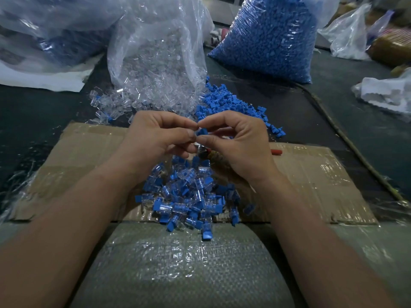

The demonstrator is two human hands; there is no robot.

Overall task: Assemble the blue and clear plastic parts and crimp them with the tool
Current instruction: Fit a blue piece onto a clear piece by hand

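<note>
Both hands are pinching, fingertips meeting mid-view. Going L to R: left hand (155, 134) has thumb + index curled in on what looks like a clear part. It's see-through and mostly covered, so can't swear to it. At its 3 o'clock sits the blue part (202, 131), nipped btw the thumb and index of the right hand (240, 141). So the piece is up in the air above the cardboard (311, 174), not lying on it.

Why held like that, imo: fingertip pinches leave the mating ends free so one half can slide into the other. Doing it right over the tool (202, 152) means a short trip to crimp. It lies on the cardboard under the hands, w/ its red handle (276, 151) sticking out toward 3 o'clock. The finished pile (189, 196) is at 6 o'clock of the hands, prob so done ones just get dropped.

Supplies sit within reach: bag of clear parts (155, 52) at 11 o'clock, loose blue parts (229, 103) at 1 o'clock, and the big bag of blue (271, 36) beyond those.

Orientation: only a small bit of blue shows. Long axis looks roughly 9-to-3, hand to hand, pointing at the left hand's piece. That's a guess tbh, too covered to call.
</note>
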